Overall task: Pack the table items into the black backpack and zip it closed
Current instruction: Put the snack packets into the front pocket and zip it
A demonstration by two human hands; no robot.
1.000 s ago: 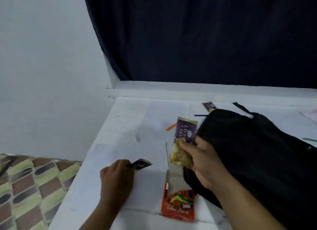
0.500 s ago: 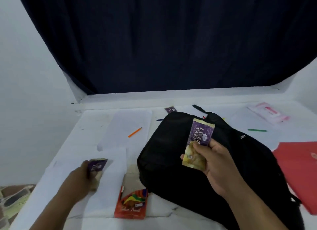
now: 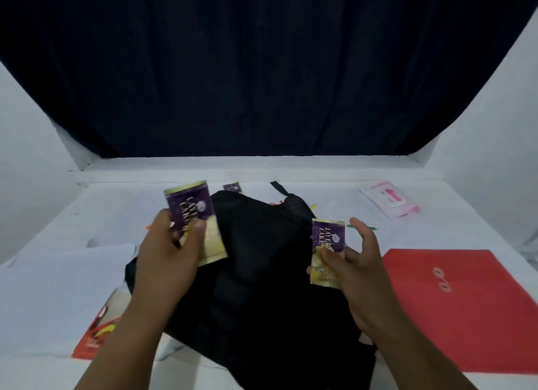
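Note:
The black backpack [image 3: 262, 273] lies flat in the middle of the white table [image 3: 320, 174]. My left hand [image 3: 166, 256] grips a purple and yellow layer cake packet [image 3: 193, 215] above the backpack's left side. My right hand [image 3: 355, 270] holds a second layer cake packet [image 3: 327, 251] over the backpack's right side, pinched at its lower end. A third purple packet [image 3: 232, 187] lies on the table behind the backpack. I cannot see the backpack's zip or opening.
A red string-tie envelope [image 3: 454, 311] lies at the right, a pink wipes pack [image 3: 388, 202] at the back right. White paper sheets [image 3: 58, 296] and an orange coloured-pencil box [image 3: 93, 340] lie at the left. A green pencil [image 3: 369, 228] pokes out beyond my right hand.
My left hand has lifted its packet from the left of the table and carried it over the backpack. The view has swung right, and the right hand with its packet has shifted right.

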